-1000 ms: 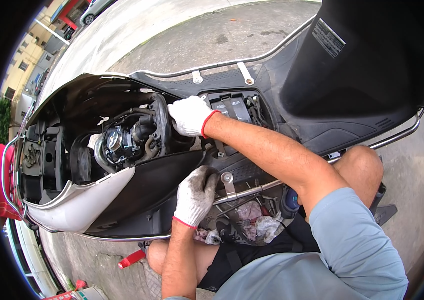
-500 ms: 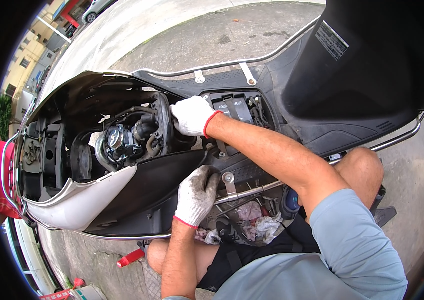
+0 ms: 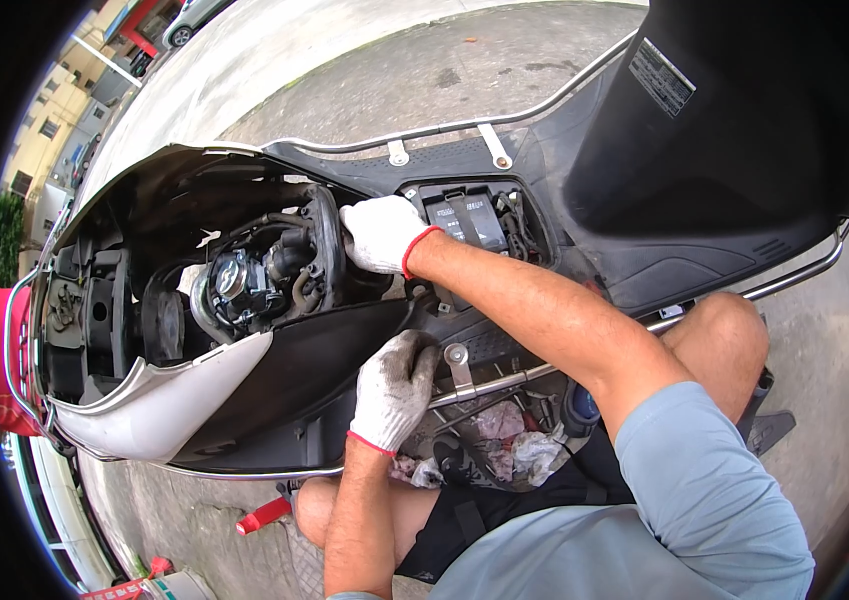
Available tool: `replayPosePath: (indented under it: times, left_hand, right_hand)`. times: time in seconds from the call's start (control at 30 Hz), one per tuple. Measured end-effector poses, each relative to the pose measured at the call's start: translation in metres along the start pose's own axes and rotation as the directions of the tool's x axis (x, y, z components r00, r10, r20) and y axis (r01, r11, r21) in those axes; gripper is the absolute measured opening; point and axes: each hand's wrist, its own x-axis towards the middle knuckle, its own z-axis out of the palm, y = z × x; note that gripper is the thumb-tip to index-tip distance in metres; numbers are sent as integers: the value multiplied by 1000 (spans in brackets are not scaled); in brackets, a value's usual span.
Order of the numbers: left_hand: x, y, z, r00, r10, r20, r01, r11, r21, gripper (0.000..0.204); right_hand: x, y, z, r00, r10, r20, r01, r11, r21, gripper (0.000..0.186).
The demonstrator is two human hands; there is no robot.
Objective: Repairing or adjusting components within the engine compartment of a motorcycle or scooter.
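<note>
A scooter with its seat off lies lengthwise before me, its engine bay [image 3: 244, 275] exposed. My right hand [image 3: 382, 234], in a white knit glove with a red cuff, is closed at the front rim of the bay, beside the black curved frame [image 3: 324, 250]. Its fingertips are hidden. Just right of it, a black battery [image 3: 466, 222] sits in an uncovered floorboard compartment. My left hand [image 3: 394, 388], in a matching glove with dirty fingers, is curled at the front end of the dark side panel [image 3: 304, 375], left of a metal bracket [image 3: 458, 365]. What it grips is hidden.
A chrome side rail [image 3: 504, 384] runs along the near side. Below it are crumpled rags [image 3: 536, 455] and tools. A red-handled object [image 3: 264, 515] lies by my knee. The black front shield [image 3: 714, 130] rises at right. A person in red [image 3: 6, 350] is at far left.
My right forearm and sleeve have shifted slightly left and down. Both hands stay at nearly the same spots, still closed.
</note>
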Motion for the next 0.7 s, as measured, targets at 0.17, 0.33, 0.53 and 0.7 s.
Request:
replayPosePath:
  times: [0.17,0.33,0.53,0.7]
  left_hand:
    - [0,3,-1,1000,15,-11,-15,1000,-16,10]
    - [-1,1,-1,1000,24,-16,-24,1000,-13,10]
    - [-1,-6,2,998,29,-50,-31,999,-30,11]
    - [0,-2,0,998,36,-51,-38,999,-32,10]
  right_hand:
    - [3,2,1,1000,-11,-10,12,1000,27,30]
    - [2,1,-2,999,19,34,-21,998,58,30]
    - [-6,9,4,992,-76,-100,82,995,55,33]
    - [-4,6,13,973,-178,-145,173,984,-42,24]
